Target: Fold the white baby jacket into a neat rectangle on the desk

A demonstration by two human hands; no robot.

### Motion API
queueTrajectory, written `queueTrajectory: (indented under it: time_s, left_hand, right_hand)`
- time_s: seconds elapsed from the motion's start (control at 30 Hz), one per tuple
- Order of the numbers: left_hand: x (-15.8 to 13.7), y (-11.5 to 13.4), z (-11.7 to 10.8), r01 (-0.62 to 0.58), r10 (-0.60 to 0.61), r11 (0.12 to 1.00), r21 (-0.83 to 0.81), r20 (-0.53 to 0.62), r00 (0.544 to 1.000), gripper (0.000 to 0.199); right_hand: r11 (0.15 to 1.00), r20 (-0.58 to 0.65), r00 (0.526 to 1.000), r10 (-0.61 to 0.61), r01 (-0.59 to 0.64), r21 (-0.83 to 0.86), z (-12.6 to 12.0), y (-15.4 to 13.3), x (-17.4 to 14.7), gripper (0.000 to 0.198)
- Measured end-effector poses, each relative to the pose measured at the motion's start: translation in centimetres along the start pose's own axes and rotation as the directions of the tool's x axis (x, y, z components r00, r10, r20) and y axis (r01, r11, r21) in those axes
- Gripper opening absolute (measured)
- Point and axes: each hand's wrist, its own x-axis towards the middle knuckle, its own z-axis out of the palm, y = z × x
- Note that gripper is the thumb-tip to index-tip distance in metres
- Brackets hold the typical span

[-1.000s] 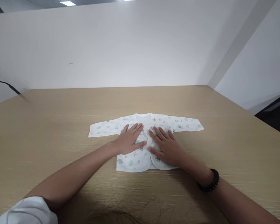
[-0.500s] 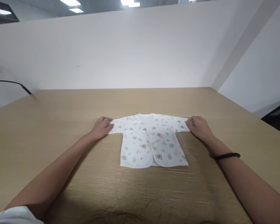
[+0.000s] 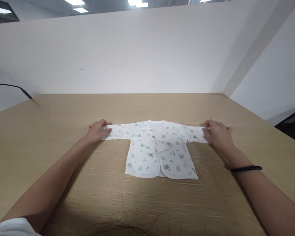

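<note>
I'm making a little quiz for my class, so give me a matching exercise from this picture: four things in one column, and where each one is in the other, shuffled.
Things:
1. Patterned white shirt
2. Left hand
3. Black bracelet
4. Black cable

Places:
A. Around the right wrist
B. At the far left of the picture, in front of the wall
C. Spread flat on the table
D. At the outer end of a sleeve

Right pairs: 1-C, 2-D, 3-A, 4-B.
</note>
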Motion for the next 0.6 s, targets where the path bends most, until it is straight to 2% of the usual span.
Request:
queueTrajectory:
  time_s: [0.1, 0.2, 0.33, 0.47, 0.6]
  left_hand:
    - [-0.1, 0.9, 1.2, -0.06, 0.057, 0.996, -0.067, -0.049, 0.997, 0.047]
    - [-0.2, 2.1, 2.0, -0.135, 0.135, 0.989, -0.068, -0.001, 0.991, 0.043]
    - [-0.4, 2.8, 1.7, -0.215, 0.223, 0.971, -0.101, 0.066, 0.973, 0.035]
    - [-0.7, 2.6, -0.1, -0.372, 0.405, 0.906, -0.201, 0.16, 0.9, 0.034]
    - [-1.0, 2.7, -1.8, -0.433, 0.484, 0.875, -0.216, 0.372, 0.792, 0.045]
  right_hand:
    - [0.998, 0.042, 0.999, -0.021, 0.018, 0.062, 0.9, -0.9, 0.1, 0.035]
    - [0.994, 0.14, 0.988, -0.062, 0.049, 0.093, 1.7, -1.7, 0.3, 0.035]
    - [0.99, 0.165, 0.982, -0.094, 0.074, 0.123, 1.1, -1.7, 0.4, 0.029]
    - [0.944, 0.213, 0.962, -0.171, 0.098, 0.314, -1.1, -1.1, 0.3, 0.022]
    - [0.869, 0.225, 0.917, -0.329, 0.201, 0.452, -2.6, -1.2, 0.5, 0.019]
